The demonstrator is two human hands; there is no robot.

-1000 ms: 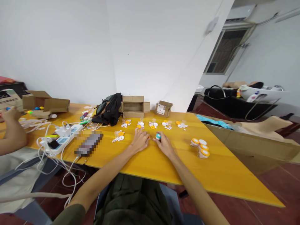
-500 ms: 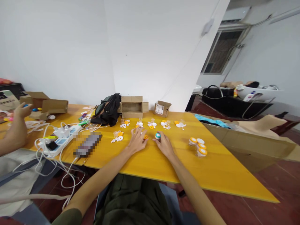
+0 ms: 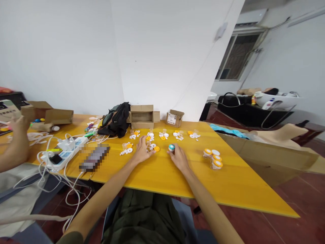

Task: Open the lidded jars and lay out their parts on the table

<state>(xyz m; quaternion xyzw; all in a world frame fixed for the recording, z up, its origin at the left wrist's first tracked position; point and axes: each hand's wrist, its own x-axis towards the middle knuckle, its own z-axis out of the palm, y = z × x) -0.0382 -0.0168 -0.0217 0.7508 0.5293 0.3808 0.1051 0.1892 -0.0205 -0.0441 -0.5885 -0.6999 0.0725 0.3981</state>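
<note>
My right hand (image 3: 179,157) has its thumb and fingers around a small clear jar with a teal-rimmed lid (image 3: 171,147), which stands upright on the yellow table (image 3: 193,183). My left hand (image 3: 142,151) is open, fingers apart and thumb stretched to the right. Just right of it lies an orange ring-shaped lid (image 3: 156,149), with white discs (image 3: 152,145) and small pale pieces; a clear cup (image 3: 148,143) is partly hidden by my fingers. Left of this hand is a similar group with a cup, an orange ring (image 3: 129,145) and white parts (image 3: 124,152).
Several lidded jars (image 3: 216,158) stand together at the right. More part groups (image 3: 164,136) line the table's back, before two cardboard boxes (image 3: 142,116) and a black bag (image 3: 115,118). Power strip (image 3: 67,154), cables and a phone-like device (image 3: 95,157) lie left, near another person's arm (image 3: 16,145).
My left hand has shifted left and opened wider, uncovering the orange lid and white pieces. My right hand stays around the teal-lidded jar. The other person's hand has moved left and blurred.
</note>
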